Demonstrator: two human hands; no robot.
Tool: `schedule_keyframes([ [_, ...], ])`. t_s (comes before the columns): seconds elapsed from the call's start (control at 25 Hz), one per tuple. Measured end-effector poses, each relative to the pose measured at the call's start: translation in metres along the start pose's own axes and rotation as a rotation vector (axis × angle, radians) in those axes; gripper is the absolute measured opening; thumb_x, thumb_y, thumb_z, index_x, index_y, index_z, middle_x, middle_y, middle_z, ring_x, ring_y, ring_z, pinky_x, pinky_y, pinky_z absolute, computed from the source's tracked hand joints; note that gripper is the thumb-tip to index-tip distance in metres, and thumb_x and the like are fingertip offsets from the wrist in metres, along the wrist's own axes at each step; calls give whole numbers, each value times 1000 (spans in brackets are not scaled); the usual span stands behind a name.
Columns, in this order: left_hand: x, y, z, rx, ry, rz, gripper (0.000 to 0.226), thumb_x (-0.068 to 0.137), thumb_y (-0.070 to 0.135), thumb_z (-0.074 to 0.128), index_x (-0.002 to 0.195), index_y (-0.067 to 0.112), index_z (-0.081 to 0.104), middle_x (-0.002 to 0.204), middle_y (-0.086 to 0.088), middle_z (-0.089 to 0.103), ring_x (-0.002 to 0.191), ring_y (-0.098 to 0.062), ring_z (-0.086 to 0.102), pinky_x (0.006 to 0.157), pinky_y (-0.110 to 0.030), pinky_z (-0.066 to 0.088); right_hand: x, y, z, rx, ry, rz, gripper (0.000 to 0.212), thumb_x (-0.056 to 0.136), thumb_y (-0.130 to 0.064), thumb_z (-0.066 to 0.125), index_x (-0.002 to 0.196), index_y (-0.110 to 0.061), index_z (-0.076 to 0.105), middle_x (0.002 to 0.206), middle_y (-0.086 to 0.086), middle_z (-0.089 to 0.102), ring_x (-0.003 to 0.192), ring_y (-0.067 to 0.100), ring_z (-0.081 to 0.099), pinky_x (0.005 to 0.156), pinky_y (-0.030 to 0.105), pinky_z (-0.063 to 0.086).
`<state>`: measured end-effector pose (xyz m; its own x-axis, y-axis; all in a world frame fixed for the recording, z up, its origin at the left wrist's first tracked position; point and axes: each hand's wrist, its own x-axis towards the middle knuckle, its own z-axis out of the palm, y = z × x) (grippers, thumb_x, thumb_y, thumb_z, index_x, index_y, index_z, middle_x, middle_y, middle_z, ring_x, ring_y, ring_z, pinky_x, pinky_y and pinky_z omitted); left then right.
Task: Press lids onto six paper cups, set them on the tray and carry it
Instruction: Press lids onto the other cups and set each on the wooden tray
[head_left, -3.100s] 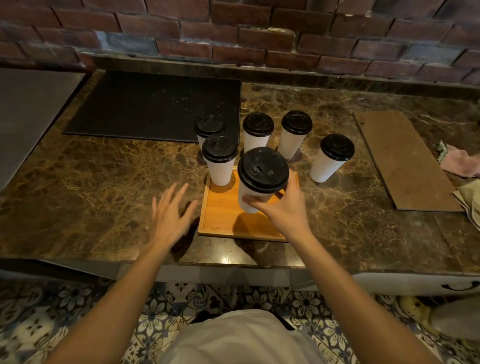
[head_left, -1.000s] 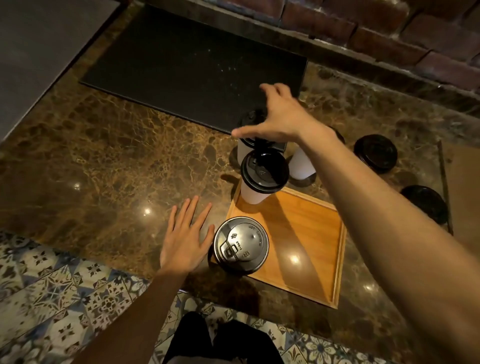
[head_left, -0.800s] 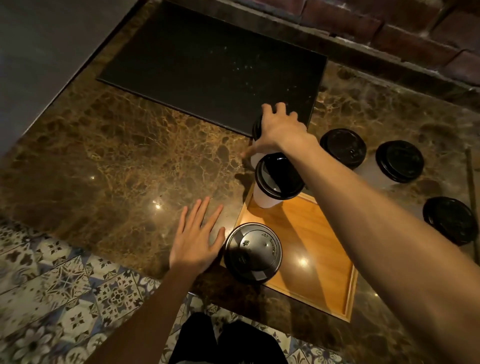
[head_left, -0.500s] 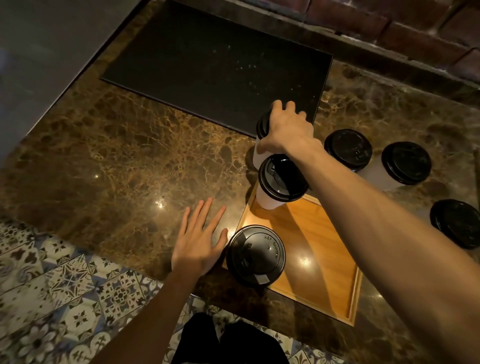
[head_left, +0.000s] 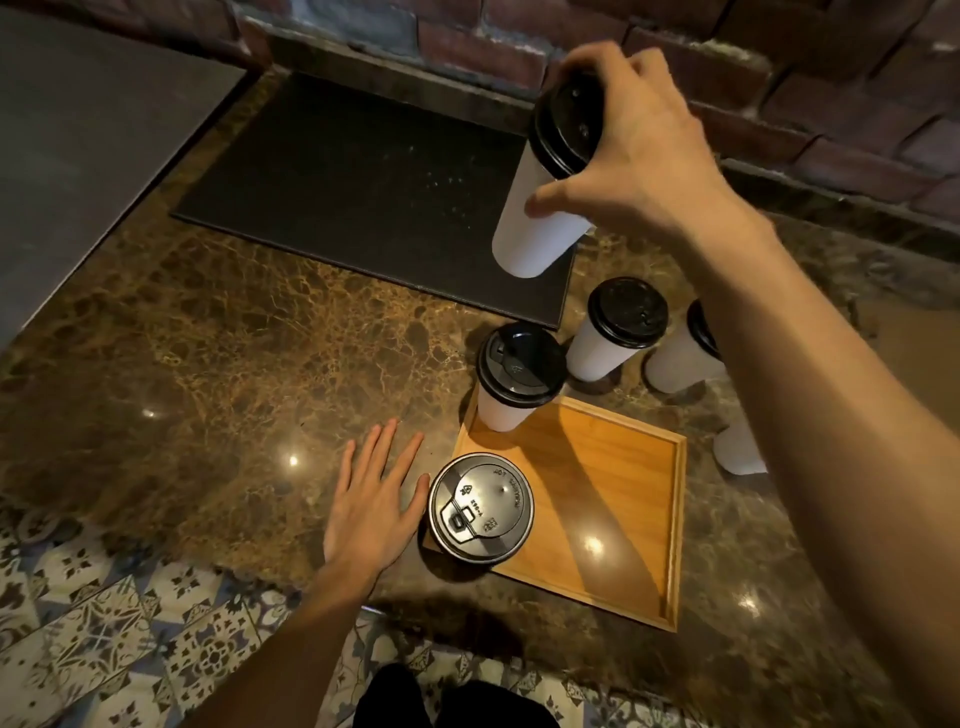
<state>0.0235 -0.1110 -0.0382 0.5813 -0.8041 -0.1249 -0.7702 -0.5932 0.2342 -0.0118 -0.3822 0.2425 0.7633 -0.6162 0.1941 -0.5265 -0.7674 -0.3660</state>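
Above the far-left corner of the tray (head_left: 670, 519), the right hand (head_left: 639, 156) grips a lidded cup (head_left: 545, 208) by its rim, base tilted down-left toward the tray. Left hand (head_left: 369, 514) rests flat, fingers spread, beside the tray.

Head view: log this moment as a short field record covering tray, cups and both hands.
tray: wooden, on the marble counter
cups on tray: two, near-left cup and far-left cup, both lidded
held cup: lidded, tilted, in the air over the black mat
right hand: grips held cup by its top
left hand: flat on counter, beside near-left cup
cups off tray: three on the counter, partly hidden by the right arm
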Motion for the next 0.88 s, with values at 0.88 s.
schedule_keyframes([
  [0.88, -50, 48, -111, -1168, 361, -140, 29, 98, 32, 47, 127, 32, 53, 133, 12, 53, 125, -8, 47, 97, -22, 39, -314, -22, -90, 136, 62, 123, 89, 60, -56, 74, 140, -38, 39, 133, -17, 45, 121, 5, 45, 93, 21, 41],
])
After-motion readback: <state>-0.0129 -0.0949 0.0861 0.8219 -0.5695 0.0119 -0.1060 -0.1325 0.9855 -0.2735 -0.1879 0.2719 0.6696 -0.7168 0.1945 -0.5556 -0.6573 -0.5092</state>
